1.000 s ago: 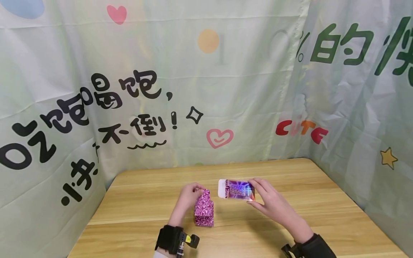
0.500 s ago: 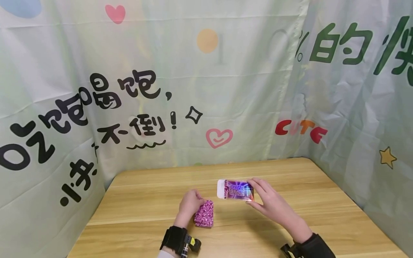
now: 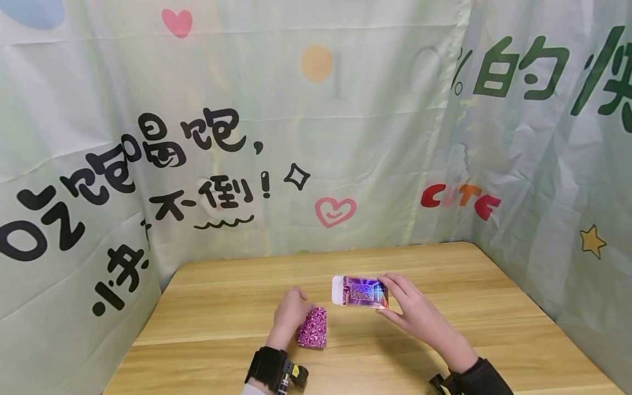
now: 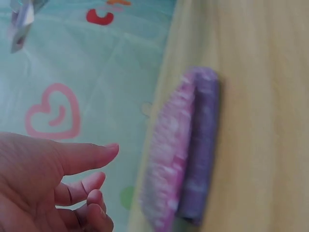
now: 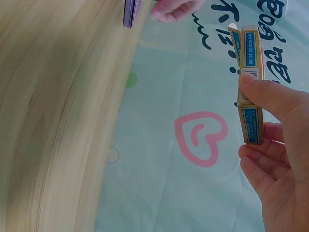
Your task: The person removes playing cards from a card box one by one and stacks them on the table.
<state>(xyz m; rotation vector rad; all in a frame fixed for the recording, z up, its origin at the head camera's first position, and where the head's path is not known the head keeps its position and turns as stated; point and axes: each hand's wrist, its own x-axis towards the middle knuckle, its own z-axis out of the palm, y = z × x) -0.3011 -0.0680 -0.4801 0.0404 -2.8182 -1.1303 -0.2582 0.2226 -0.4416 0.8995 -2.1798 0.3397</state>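
A smiling pink heart outline is printed on pale green cloth. Below the heart stretches the wood-grain surface. Left of the heart runs black lettering; above it, an orange dot; to its right, "CUTE", then a yellow star.

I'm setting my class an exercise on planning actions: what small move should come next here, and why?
Probably the left hand should pinch the purple card stack. The left wrist view shows a gap between them, and the stack lies on the table, while the right hand holds the box with its white flap sticking out.
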